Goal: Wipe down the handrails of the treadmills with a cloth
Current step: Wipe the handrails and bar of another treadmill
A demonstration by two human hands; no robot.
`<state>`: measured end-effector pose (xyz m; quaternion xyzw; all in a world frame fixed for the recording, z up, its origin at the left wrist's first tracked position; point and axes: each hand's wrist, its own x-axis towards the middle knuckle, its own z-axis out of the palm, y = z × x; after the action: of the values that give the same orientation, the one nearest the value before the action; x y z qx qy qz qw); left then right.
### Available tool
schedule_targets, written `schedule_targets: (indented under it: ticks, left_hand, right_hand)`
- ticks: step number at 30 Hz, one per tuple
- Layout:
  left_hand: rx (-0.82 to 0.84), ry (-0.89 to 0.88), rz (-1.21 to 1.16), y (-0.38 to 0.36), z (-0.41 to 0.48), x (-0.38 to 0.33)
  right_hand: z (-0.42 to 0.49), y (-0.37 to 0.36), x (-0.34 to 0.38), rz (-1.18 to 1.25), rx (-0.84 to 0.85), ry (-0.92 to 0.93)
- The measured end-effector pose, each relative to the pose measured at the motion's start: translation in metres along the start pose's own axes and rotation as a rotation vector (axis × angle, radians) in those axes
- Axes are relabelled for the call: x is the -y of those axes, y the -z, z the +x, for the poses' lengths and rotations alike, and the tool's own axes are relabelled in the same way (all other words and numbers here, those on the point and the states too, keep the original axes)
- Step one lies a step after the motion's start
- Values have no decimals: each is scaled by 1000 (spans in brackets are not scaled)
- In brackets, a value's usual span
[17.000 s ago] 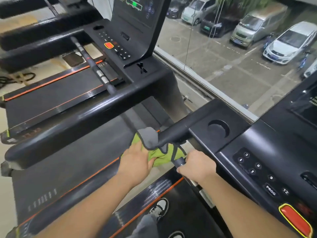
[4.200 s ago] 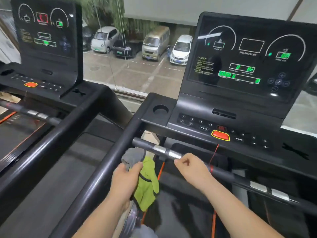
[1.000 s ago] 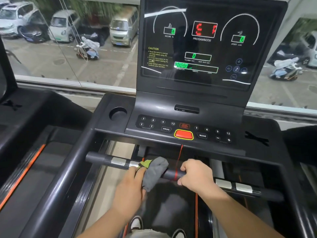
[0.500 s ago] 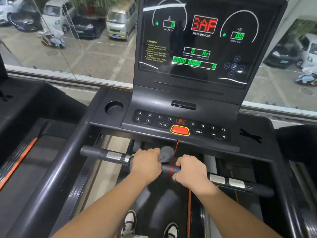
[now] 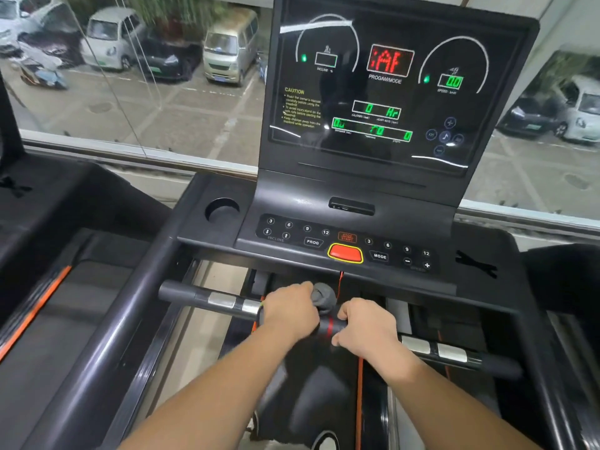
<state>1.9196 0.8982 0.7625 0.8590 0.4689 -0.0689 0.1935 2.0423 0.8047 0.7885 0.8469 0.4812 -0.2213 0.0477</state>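
A black front handrail (image 5: 201,295) with silver sensor plates runs across the treadmill just below the console. My left hand (image 5: 290,311) is wrapped around the bar's middle, pressing a grey cloth (image 5: 323,297) onto it; only a grey fold shows past my fingers. Just to the right, my right hand (image 5: 365,326) grips the bare bar beside a red ring. The bar's right part (image 5: 454,354) continues with two more silver plates.
The console (image 5: 373,92) with lit display stands directly ahead, with a button panel, a red stop key (image 5: 345,253) and a cup holder (image 5: 222,209). Black side rails (image 5: 130,303) flank me. A neighbouring treadmill (image 5: 48,222) is at left, a window onto parked cars behind.
My left hand closed over the cloth on the bar and shifted slightly right toward my right hand. The view moved closer to the console; my right hand kept its grip.
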Motion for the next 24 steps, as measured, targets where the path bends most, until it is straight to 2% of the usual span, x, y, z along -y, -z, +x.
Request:
schedule_targets:
  ticks: [2,4,6,9,13,17,19,20,22,24]
  left_hand:
    - [-157,-92,5,-15,-23,6]
    - [-235,-224,-151,-31,-62,20]
    - [-231,-248,-370,-43,-87,44]
    - [-163,-41,-570,-43,-108,76]
    - [-225,268,-872,-41,-113,114]
    - [-461,680,-1331,-16,-121,133]
    - [-428,922,-1671,-28,-126,149]
    - [-343,984,-1837,-34,-129,155]
    - [-250,1051,-2007,-42,-127,171]
    - [-328,1050,-2041,-34,-109,184]
  right_hand:
    - [-1,0,1,11,-5,-10]
    - [0,1,2,18,5,-16]
    - [2,3,4,-3,30,-34]
    - [4,11,13,-81,99,-55]
    - [11,27,46,-230,80,89]
    - [19,25,96,3,152,244]
    - [25,15,120,54,200,250]
    - [28,7,129,19,206,245]
    - [31,-7,143,-96,155,247]
    - [35,-14,149,-170,91,237]
